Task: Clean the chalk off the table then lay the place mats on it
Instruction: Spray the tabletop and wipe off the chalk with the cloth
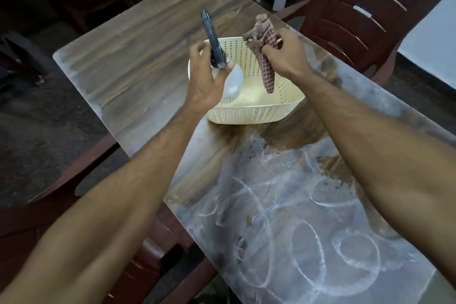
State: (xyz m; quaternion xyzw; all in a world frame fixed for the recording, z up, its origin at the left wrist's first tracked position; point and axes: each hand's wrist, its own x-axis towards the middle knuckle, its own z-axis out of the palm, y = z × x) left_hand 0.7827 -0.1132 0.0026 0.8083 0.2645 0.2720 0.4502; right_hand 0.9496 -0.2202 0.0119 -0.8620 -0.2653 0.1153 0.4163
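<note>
Surface (138, 61): long wooden top, long axis running from the camera away and to the left. Chalk loops (283, 224) cover the near end, under and between both forearms, so the work lies back toward the body from both hands. No place mats in view. Cream basket (256, 111) sits mid-surface, just beyond the chalk; both hands are above it. Left hand (204, 79) grips a spray bottle (232, 84) at the neck: white body hangs down into the basket, dark trigger head (212, 37) sticks up and away, so the long axis is near upright, tilted. Can't tell which way the nozzle faces. Right hand (283, 54) clutches a checked cloth (264, 49), bunched, one tail hanging down into the basket. Likely next: pull both back over the chalk, roughly equal reach.
</note>
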